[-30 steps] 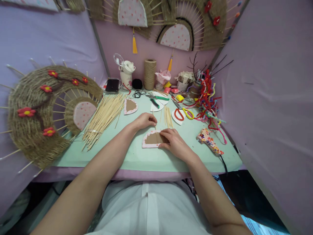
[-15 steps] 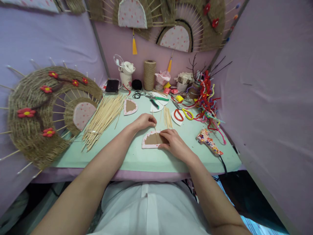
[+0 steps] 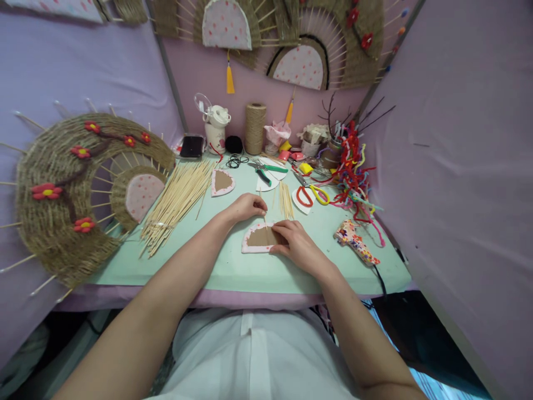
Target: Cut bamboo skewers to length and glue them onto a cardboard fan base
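Observation:
A half-round cardboard piece lies near the front middle of the table, its brown face up and its edge wrapped in white cloth with pink spots. My left hand is closed in a pinch on a thin bamboo stick just beyond the curved edge. The stick's lower end rests over the brown cardboard. My right hand grips the piece's right side, thumb at the straight edge and fingertips on the cardboard near the stick. Its palm hides that end of the piece.
Left of my hands lie a bundle of bamboo sticks and another cloth-edged cardboard piece. Farther back are pliers, scissors and a twine spool. A flower-patterned glue gun lies right. A woven fan leans left.

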`<state>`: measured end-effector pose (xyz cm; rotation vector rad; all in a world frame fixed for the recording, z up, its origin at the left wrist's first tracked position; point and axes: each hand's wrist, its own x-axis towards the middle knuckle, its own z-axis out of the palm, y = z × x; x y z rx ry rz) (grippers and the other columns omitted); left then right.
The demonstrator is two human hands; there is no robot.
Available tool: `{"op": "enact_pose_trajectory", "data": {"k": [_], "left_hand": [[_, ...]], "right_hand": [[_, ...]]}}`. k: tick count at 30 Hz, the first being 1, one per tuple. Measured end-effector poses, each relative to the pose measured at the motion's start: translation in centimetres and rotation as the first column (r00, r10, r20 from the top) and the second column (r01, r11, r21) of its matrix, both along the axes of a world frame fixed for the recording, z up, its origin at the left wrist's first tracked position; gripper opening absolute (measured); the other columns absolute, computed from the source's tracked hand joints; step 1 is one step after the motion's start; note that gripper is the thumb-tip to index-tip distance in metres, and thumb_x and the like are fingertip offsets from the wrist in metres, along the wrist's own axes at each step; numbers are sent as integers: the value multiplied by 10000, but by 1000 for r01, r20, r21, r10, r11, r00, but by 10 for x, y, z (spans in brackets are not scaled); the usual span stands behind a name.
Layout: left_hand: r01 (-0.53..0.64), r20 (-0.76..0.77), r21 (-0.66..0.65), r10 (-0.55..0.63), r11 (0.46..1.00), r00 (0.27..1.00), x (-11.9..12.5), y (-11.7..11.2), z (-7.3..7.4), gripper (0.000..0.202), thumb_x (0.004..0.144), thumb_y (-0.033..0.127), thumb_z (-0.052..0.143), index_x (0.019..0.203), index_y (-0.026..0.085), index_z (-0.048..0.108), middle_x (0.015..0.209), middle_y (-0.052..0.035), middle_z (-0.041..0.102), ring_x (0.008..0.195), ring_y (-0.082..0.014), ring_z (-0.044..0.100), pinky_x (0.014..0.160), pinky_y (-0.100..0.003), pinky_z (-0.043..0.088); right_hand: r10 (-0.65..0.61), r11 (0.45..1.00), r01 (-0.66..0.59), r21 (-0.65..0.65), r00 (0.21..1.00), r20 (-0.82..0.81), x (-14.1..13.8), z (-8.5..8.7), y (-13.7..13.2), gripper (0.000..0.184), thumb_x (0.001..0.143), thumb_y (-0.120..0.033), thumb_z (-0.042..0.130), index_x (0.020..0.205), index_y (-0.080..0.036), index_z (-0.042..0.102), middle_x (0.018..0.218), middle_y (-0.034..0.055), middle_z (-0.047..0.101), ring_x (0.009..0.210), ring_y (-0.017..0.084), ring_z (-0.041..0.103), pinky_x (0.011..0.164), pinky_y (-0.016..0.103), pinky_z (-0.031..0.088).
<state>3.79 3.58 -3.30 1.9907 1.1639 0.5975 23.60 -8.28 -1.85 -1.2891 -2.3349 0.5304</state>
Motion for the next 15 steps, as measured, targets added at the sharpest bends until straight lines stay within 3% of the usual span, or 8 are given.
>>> {"op": "enact_pose_trajectory", "data": {"k": [15], "left_hand": [[19, -7, 2, -19, 1000, 1000, 0, -2, 4, 166, 669, 234, 670, 798, 137, 709, 703, -11, 662, 670, -135, 568, 640, -248, 424]], "right_hand": [[-3, 1000, 3, 11, 1000, -9, 0, -2, 1, 416, 784, -342, 719, 1163, -196, 630, 1175, 102, 592, 1090, 272, 488, 942, 440, 433]]}}
